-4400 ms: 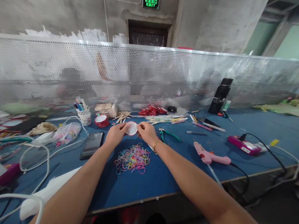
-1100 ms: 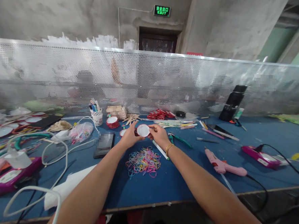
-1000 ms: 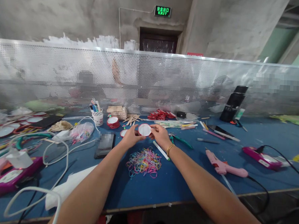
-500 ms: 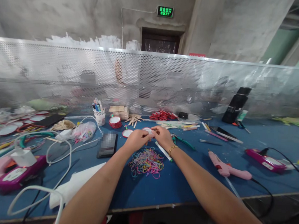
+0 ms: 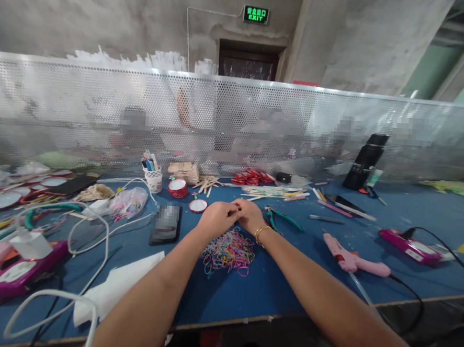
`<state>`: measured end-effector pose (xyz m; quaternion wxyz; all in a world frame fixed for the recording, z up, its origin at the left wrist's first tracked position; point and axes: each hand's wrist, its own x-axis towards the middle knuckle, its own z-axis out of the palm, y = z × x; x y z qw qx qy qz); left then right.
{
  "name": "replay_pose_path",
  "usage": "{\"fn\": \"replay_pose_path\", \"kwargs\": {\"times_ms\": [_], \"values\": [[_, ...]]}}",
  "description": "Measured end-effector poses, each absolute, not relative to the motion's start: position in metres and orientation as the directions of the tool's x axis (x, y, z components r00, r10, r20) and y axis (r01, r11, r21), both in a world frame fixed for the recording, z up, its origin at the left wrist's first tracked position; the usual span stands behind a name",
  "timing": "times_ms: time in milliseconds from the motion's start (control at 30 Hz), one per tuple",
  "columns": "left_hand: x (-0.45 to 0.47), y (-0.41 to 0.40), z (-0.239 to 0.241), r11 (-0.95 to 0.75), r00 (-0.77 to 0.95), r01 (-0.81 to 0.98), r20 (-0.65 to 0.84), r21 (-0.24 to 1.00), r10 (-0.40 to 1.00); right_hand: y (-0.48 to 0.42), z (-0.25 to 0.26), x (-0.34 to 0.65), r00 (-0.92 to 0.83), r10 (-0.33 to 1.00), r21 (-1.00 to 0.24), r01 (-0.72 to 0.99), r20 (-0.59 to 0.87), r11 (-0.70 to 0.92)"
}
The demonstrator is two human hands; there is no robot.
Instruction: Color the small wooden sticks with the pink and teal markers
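Both hands meet over the blue felt-like table [image 5: 332, 200], just beyond the heap of rubber bands [image 5: 228, 251]. Left hand [image 5: 216, 218]: fingers curled in, knuckles up, fingertips pressed against those of my right. Right hand [image 5: 250, 214]: likewise curled, a beaded gold bracelet [image 5: 260, 231] at the wrist. Whatever sits between the fingertips is hidden by the knuckles; I cannot tell what they pinch, nor whether either hand truly grips.

Items near the hands:
- Rubber bands: thin loops, neon pink, yellow, green, blue, tangled in a loose flat pile, lying just below both hands.
- Small round lid [image 5: 197, 206]: red rim, white face, flat on the table just left of my left hand, apart from it.
- Second red-rimmed cap [image 5: 177, 187]: taller, ribbed side, farther back.
- Phone [image 5: 166, 224]: dark glossy slab, left of the pile.
- Pliers [image 5: 282, 218]: green handles, right of my right hand.
- White stick [image 5: 249, 228]: slim, mostly covered by my right wrist.
- Glue gun [image 5: 350, 260]: pink plastic, black cord, well to the right.
- Patterned cup [image 5: 154, 179]: holds pens.
- Wooden craft sticks [image 5: 205, 183]: pale, scattered.
- Stack of red rings [image 5: 251, 177] near the perforated metal screen [image 5: 82, 112].
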<state>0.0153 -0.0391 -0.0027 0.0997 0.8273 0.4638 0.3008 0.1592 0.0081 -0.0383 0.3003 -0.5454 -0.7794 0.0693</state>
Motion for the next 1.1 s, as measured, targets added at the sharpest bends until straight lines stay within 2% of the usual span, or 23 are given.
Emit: {"fn": "replay_pose_path", "kwargs": {"times_ms": [167,267,333,433,533,633,800,867,1100], "values": [[0.012,-0.039,-0.001,-0.566,0.394,0.695,0.424,0.443,0.815,0.009,-0.038,0.160,-0.238,0.898,-0.412,0.824,0.371,0.389],[0.003,-0.034,0.004,-0.520,0.276,0.719,0.498,0.461,0.822,0.010,-0.039,0.161,-0.235,0.884,-0.413,0.816,0.404,0.405],[-0.005,-0.028,0.007,-0.426,0.072,0.700,0.537,0.573,0.840,0.011,-0.039,0.163,-0.214,0.875,-0.439,0.797,0.435,0.413],[-0.017,-0.018,0.007,-0.370,-0.118,0.571,0.520,0.733,0.846,0.011,-0.034,0.169,-0.175,0.865,-0.476,0.775,0.470,0.415],[-0.025,-0.011,0.005,-0.325,-0.182,0.530,0.480,0.783,0.858,0.012,-0.025,0.179,-0.132,0.848,-0.489,0.767,0.513,0.416],[-0.027,-0.009,0.001,-0.293,-0.118,0.667,0.485,0.685,0.867,0.011,-0.014,0.189,-0.070,0.817,-0.512,0.748,0.572,0.422],[-0.025,-0.004,-0.012,-0.384,0.207,0.873,0.485,0.300,0.850,0.006,-0.001,0.197,0.011,0.785,-0.537,0.735,0.620,0.414],[-0.024,-0.002,-0.019,-0.387,0.265,0.899,0.451,0.203,0.852,0.005,0.000,0.197,0.016,0.781,-0.537,0.735,0.625,0.415],[-0.023,-0.003,-0.028,-0.314,0.247,0.936,0.339,0.160,0.908,0.005,-0.003,0.195,-0.015,0.782,-0.516,0.744,0.623,0.425]]}}
